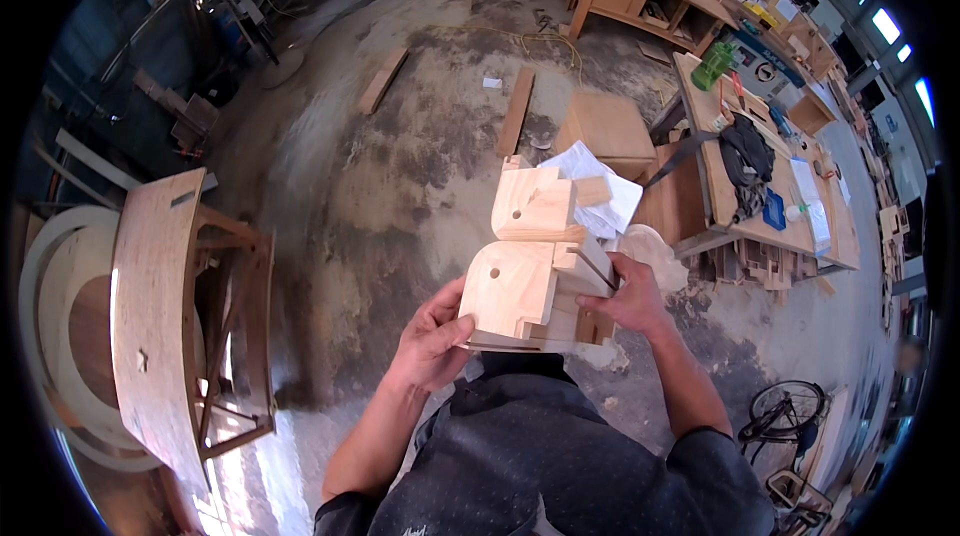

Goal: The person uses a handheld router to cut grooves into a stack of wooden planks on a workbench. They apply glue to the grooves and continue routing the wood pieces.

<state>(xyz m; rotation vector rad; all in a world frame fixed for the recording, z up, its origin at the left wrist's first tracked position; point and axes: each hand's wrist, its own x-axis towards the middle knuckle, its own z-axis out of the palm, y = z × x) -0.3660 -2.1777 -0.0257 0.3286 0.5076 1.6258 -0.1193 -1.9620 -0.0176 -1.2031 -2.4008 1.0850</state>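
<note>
Both my hands grip a pale wooden block (515, 281) with a rounded corner, stepped notches and a small round hole, held in front of my body. My left hand (432, 338) is closed on its left side, thumb on the near face. On the right side, the fingers and thumb of my right hand (635, 294) pinch its edge. A similar notched wooden piece (532, 204) sits against its far side; I cannot tell whether it is held too. White paper sheets (615, 204) lie just beyond, near a wooden box (604, 131).
A workbench (840, 246) at right carries a black bag (745, 161) and a green bottle (713, 66). At left stands a tilted wooden panel (155, 306) on a frame. Two boards (384, 81) (516, 111) lie on the floor ahead. A bicycle wheel (787, 408) shows at lower right.
</note>
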